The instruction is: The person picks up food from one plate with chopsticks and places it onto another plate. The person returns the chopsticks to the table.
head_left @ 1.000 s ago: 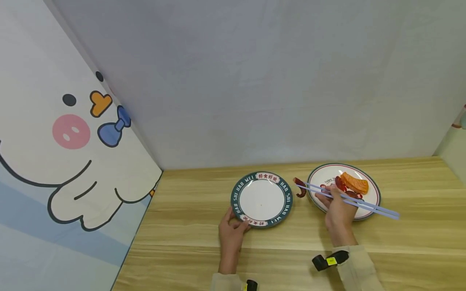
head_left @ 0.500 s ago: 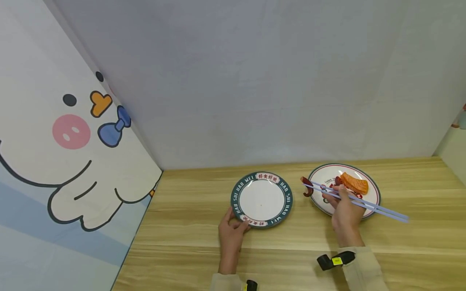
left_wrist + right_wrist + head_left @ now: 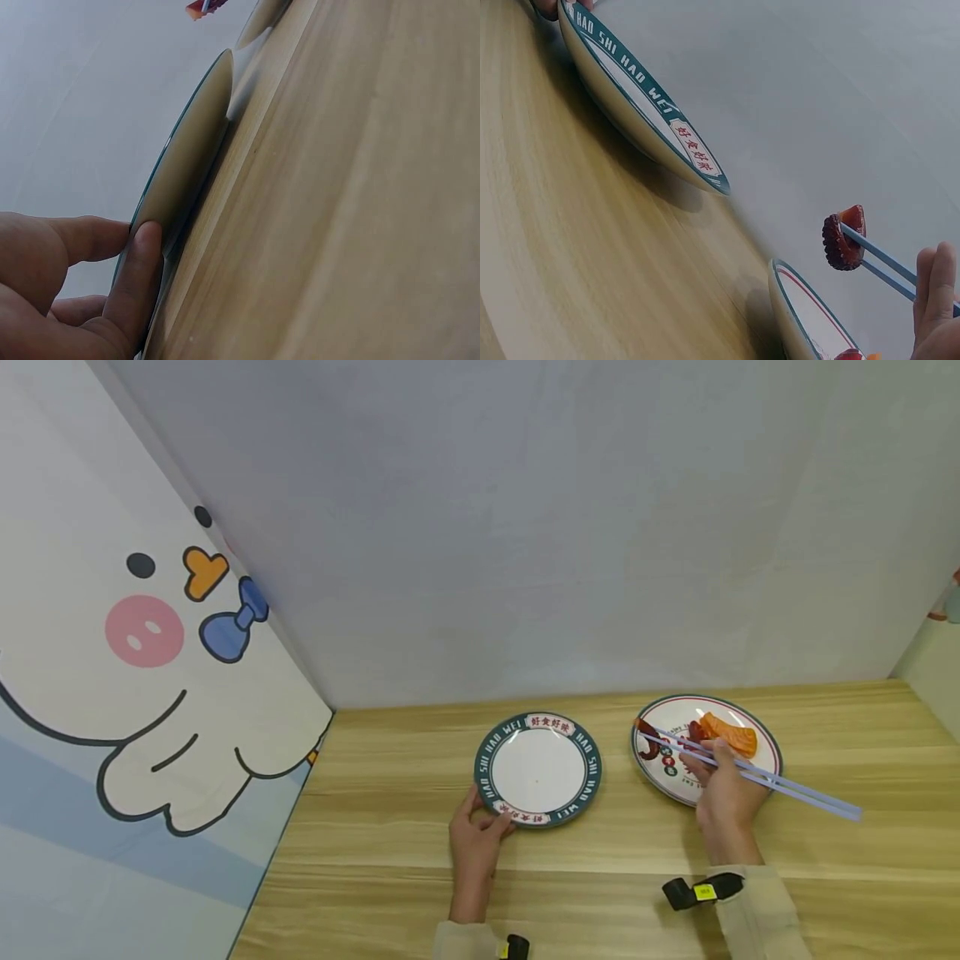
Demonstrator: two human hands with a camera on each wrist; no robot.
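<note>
My left hand [image 3: 476, 845] holds the near-left rim of a white plate [image 3: 536, 772] with a dark green lettered border. In the left wrist view, its fingers [image 3: 139, 259] meet the plate's edge and underside. Lavender chopsticks [image 3: 806, 797] are gripped in my right hand [image 3: 729, 797], which is over the near side of a second, oval plate [image 3: 684, 791]. Between the chopstick tips is a dark red piece of octopus tentacle [image 3: 844, 240], its suckers visible, raised above the oval plate's left rim. An orange salmon slice [image 3: 729, 735] and a red piece [image 3: 696, 731] lie on that plate.
Both plates stand on a wood-grain table [image 3: 375, 827], with a narrow gap between them. A pale grey wall [image 3: 570, 543] rises behind the table's back edge. To the left is a panel with a cartoon print [image 3: 146, 631].
My right hand has moved rightward with the chopsticks, carrying the octopus piece from the gap between the plates to over the oval plate's left side. The left hand stays on its plate.
</note>
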